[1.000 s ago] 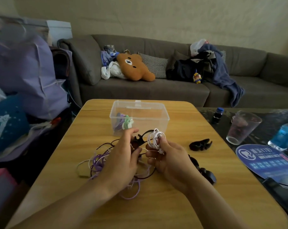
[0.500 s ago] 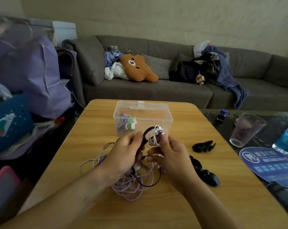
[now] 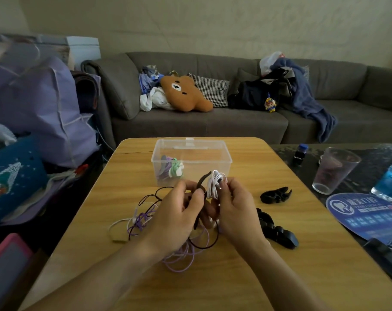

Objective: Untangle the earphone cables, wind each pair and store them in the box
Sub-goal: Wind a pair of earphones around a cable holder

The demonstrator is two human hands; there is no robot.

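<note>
Right hand [image 3: 233, 209] pinches white cable coil [image 3: 215, 184]; left hand [image 3: 179, 217] grips black strap [image 3: 200, 189]. Near desk [image 3: 246, 277] middle, before box [image 3: 191, 162]. Keep coil pinched flat, wrap strap snug.

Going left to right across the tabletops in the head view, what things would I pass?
Tangled cables → left hand → right hand → black clip → plastic cup → blue bottle.
</note>
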